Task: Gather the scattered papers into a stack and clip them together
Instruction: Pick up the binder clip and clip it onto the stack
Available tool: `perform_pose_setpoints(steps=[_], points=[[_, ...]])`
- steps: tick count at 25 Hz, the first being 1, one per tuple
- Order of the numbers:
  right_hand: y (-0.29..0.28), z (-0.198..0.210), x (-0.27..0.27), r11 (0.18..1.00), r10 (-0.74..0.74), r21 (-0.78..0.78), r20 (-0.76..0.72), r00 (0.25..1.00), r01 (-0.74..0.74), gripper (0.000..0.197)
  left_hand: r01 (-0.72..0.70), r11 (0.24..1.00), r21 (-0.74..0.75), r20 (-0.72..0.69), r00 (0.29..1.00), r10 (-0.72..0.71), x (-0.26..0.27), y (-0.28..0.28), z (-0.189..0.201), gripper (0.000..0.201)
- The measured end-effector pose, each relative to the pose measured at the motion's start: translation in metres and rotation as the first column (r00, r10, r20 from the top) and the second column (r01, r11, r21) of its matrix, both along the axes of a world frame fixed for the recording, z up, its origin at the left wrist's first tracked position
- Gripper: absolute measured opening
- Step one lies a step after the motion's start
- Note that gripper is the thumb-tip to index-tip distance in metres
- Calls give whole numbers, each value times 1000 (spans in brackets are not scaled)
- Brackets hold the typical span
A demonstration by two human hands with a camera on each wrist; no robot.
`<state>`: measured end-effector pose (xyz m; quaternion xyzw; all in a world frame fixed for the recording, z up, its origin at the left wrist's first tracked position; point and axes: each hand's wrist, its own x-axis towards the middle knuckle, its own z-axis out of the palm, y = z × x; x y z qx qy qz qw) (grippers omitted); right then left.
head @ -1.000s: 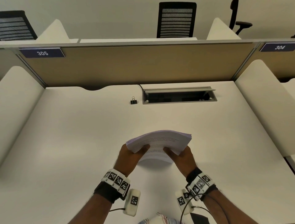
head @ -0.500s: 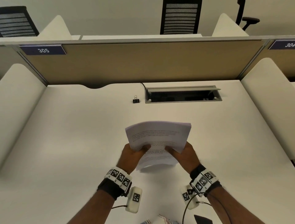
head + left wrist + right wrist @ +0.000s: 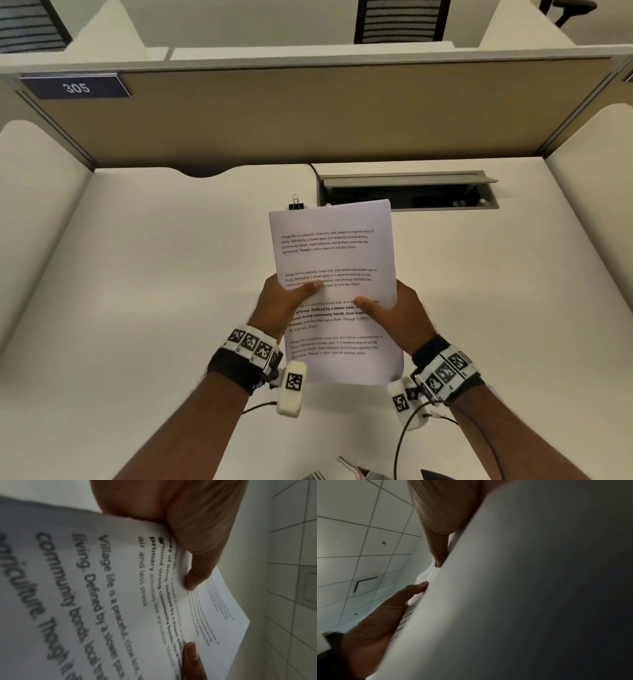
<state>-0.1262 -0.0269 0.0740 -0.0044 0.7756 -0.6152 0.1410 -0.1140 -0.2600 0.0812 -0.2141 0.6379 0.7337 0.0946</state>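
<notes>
Already gathered, the papers [image 3: 334, 274] form one stack held upright above the tabletop [image 3: 154, 291], printed side toward the person. The left hand [image 3: 281, 305] grips the stack's left edge, thumb curled over the front sheet and fingers behind; the right hand [image 3: 394, 315] grips the right edge the same way, thumb lying across the text. In the left wrist view the thumb [image 3: 197, 574] presses on the top sheet, and a slight fanning of sheet edges shows near the far corner, so the stack appears not fully squared. In the right wrist view the blank back of the stack fills most of the frame, with the thumb tip just visible at the edge of the papers.

No loose sheets show on the tabletop, so the gathering step is judged complete. The clip [image 3: 296, 204], a black binder clip, stands alone on the tabletop near the far edge, just left of the open cable tray [image 3: 407, 192] and well apart from both hands; it is untouched. Remaining, by this judgement: tapping the stack's edges even, freeing one hand to fetch the clip, and pressing it onto an edge of the stack. Roughly half of the task lies ahead.
</notes>
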Motion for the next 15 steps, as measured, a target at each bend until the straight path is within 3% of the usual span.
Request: perform_pose_setpoints(steps=[7,12,15], points=[[11,-32,-22,999,-35,20,83,996,34,32,2,997,-80,20,1000,0,-54,-15,-45,55],[26,-61,-31,996,-83,30,153,985,79,37,-18,963,-267,7,1000,21,-124,-47,-68,10],[33,-72,-38,993,-114,18,187,976,112,39,44,879,-475,-29,997,-66,-166,-60,-77,5]])
